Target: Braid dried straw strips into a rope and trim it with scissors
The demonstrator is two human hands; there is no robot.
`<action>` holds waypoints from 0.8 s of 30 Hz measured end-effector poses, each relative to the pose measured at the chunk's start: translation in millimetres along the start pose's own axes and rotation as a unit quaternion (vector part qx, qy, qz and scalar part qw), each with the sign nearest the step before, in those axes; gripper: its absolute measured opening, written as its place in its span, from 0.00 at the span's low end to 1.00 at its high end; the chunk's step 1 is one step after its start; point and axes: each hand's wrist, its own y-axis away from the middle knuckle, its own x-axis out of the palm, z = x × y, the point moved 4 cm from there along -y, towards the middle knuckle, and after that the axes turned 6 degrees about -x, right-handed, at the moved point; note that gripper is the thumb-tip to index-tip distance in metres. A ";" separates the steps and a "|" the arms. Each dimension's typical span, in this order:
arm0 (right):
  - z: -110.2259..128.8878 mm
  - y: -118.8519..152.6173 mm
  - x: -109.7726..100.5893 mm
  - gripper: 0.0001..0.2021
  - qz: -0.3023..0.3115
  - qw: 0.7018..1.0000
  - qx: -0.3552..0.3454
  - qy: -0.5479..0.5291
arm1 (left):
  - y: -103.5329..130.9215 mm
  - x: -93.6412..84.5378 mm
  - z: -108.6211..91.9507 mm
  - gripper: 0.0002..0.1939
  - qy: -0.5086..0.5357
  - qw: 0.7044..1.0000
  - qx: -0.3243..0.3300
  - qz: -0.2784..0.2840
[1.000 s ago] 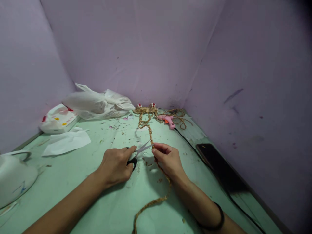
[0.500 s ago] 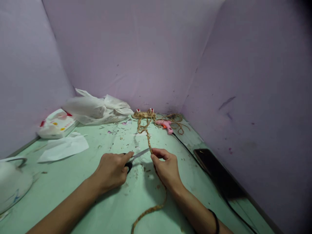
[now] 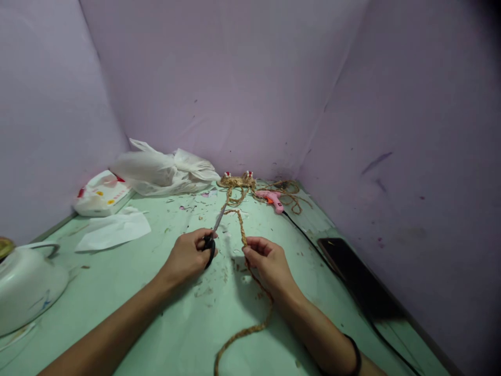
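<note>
My left hand (image 3: 190,254) is closed on the black handles of a pair of scissors (image 3: 219,220), whose blades point up and away toward the rope loops. Between thumb and forefinger, my right hand (image 3: 270,260) pinches a braided brown rope (image 3: 241,227). From that pinch one part runs up and bends left near the blade tips; the other curves down across the table to the bottom edge. Farther back, more rope loops (image 3: 236,197) lie before a woven piece (image 3: 237,181) with two small red and white decorations. Whether the blades touch rope is unclear.
A pink glue gun (image 3: 271,199) with a black cord lies behind my right hand. A dark phone (image 3: 358,279) rests at the right. Toward the left are a plastic bag (image 3: 164,169), tissue pack (image 3: 104,194), white sheet (image 3: 113,230) and white rounded object (image 3: 29,290).
The scissors have swung from pointing right at the rope to pointing up and away. My right hand keeps its pinch. The view has shifted slightly, showing more of the left side.
</note>
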 end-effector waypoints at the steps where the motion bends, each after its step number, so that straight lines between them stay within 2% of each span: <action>1: 0.2 0.2 0.4 0.10 -0.002 1.000 -0.001 -0.001 | 0.0 0.5 0.5 0.17 0.010 1.000 -0.002 0.003; 7: 0.1 1.5 -0.2 0.09 -0.004 1.000 -0.002 0.007 | 3.1 -2.8 -0.6 0.17 -0.090 0.995 0.036 -0.028; 10: -4.3 0.9 -0.1 0.09 0.005 1.000 0.004 -0.015 | 3.4 -2.2 0.3 0.17 -0.101 0.994 0.033 -0.033; 13: -11.9 -0.5 1.9 0.14 0.029 0.999 0.019 0.006 | 2.9 -0.9 1.1 0.18 -0.101 0.994 0.029 -0.035; 16: -16.9 -0.5 4.4 0.20 0.047 0.996 0.062 0.047 | 2.2 -0.3 2.5 0.17 -0.097 0.994 0.022 -0.041; 18: -16.5 1.5 5.1 0.20 0.051 0.992 0.113 0.037 | 1.5 0.0 3.7 0.17 -0.093 0.995 0.017 -0.041; 21: -11.1 6.8 6.6 0.18 0.085 0.978 0.190 -0.028 | 0.1 -0.3 5.7 0.16 -0.082 0.996 0.009 -0.043; 24: -5.2 9.4 6.9 0.13 0.134 0.969 0.197 -0.061 | -1.4 -1.3 8.4 0.16 -0.068 0.996 0.006 -0.052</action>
